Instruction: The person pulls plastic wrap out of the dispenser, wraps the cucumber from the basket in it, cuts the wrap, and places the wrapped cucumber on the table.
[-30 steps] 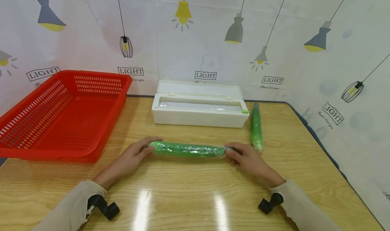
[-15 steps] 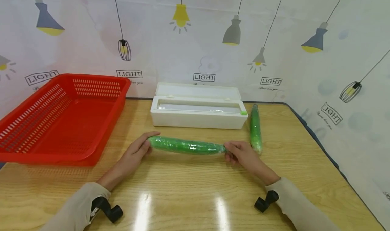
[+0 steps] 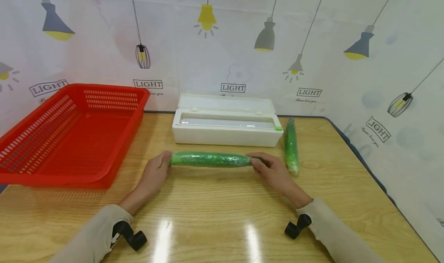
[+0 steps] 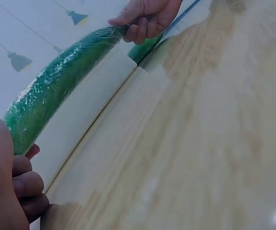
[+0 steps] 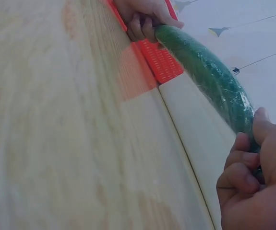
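A green cucumber [image 3: 211, 159] in clear plastic film is held level above the table, one end in each hand. My left hand [image 3: 154, 173] grips its left end; in the left wrist view the fingers [image 4: 28, 184] curl beneath it. At the other end, my right hand [image 3: 274, 174] pinches the narrow tip, and the right wrist view shows that thumb and curled fingers [image 5: 241, 175] around it. A second film-wrapped cucumber [image 3: 291, 147] lies on the table just beyond the right hand.
Behind the held cucumber stands a white cling film dispenser box [image 3: 227, 136] with its lid raised and a green piece at its right end. To the left is a red plastic basket [image 3: 104, 178]. A printed backdrop [image 3: 236, 62] rises behind the wooden table [image 3: 208, 216].
Both hands have lifted the cucumber slightly and moved it away from the body. It tilted down to the right half a second ago and is nearly level now.
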### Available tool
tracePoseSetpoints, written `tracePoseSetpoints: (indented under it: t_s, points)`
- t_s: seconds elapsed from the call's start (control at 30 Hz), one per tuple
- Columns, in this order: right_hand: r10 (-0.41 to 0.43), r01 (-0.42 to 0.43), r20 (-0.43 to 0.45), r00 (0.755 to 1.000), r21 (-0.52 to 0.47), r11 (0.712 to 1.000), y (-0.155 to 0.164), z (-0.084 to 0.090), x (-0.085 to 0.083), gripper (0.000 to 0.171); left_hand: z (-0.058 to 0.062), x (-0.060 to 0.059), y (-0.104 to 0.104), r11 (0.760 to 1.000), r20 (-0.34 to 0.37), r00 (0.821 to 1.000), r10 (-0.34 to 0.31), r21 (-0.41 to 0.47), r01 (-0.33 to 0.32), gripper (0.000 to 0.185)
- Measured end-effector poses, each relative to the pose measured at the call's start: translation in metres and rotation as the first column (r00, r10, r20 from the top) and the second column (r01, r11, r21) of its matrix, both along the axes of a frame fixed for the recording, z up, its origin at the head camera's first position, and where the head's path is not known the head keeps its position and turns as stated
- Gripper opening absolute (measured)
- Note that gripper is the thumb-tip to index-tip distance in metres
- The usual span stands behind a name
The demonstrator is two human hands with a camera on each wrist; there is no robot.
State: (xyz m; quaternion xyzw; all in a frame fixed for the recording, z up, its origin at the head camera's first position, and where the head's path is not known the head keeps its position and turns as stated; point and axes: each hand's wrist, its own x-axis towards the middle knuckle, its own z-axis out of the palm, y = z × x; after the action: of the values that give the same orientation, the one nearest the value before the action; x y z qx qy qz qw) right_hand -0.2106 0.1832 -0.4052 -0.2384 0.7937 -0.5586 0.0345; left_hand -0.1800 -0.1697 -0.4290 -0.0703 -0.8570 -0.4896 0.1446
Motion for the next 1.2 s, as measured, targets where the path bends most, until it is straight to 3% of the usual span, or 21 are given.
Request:
tracePoseSetpoints:
  t_s: [0.2, 0.33, 0.4, 0.57, 0.7, 0.87, 0.97, 1.1, 1.2]
  points:
    - [0.015, -0.019, -0.052, 0.999, -0.077, 0.997, -0.001, 0.011, 0.011, 0.028, 0.004, -0.001, 0.000, 0.998, 0.145, 0.989, 0.027, -0.062, -0.018, 0.059]
    - [-0.005, -0.001, -0.067, 0.998, -0.101, 0.995, 0.000, 0.011, 0.012, 0.028, 0.004, 0.000, -0.001, 1.000, 0.227, 0.974, -0.018, -0.008, 0.020, 0.066]
    - [-0.033, 0.027, -0.060, 0.998, -0.088, 0.996, 0.002, 0.008, 0.009, 0.027, 0.005, 0.001, -0.001, 0.996, 0.246, 0.966, -0.084, 0.041, 0.077, 0.063]
    - [-0.049, 0.046, -0.054, 0.997, -0.061, 0.997, 0.001, 0.009, 0.008, 0.020, 0.004, 0.006, -0.002, 0.965, 0.165, 0.951, -0.260, 0.072, 0.252, 0.043]
    - [-0.051, 0.050, -0.040, 0.998, -0.042, 0.998, -0.002, 0.013, 0.011, 0.027, 0.002, 0.007, -0.002, 0.952, 0.097, 0.947, -0.306, 0.057, 0.302, 0.037]
    - [-0.104, 0.106, 0.075, 0.992, -0.018, 0.994, -0.002, 0.015, 0.011, 0.033, 0.002, 0.007, -0.002, 0.930, 0.072, 0.929, -0.363, 0.083, 0.357, 0.034]
    - [-0.107, 0.104, 0.123, 0.987, 0.029, 0.994, -0.002, 0.013, 0.010, 0.032, 0.001, 0.007, -0.005, 0.929, 0.034, 0.930, -0.366, 0.069, 0.363, 0.032]
    - [-0.088, 0.078, 0.131, 0.988, 0.077, 0.994, -0.001, 0.010, 0.010, 0.030, 0.001, 0.006, -0.007, 0.955, -0.030, 0.954, -0.297, 0.004, 0.298, 0.026]
    - [-0.043, 0.037, 0.106, 0.993, 0.061, 0.997, 0.001, 0.002, 0.005, 0.031, 0.000, 0.006, -0.008, 0.968, -0.048, 0.967, -0.251, -0.019, 0.251, 0.024]
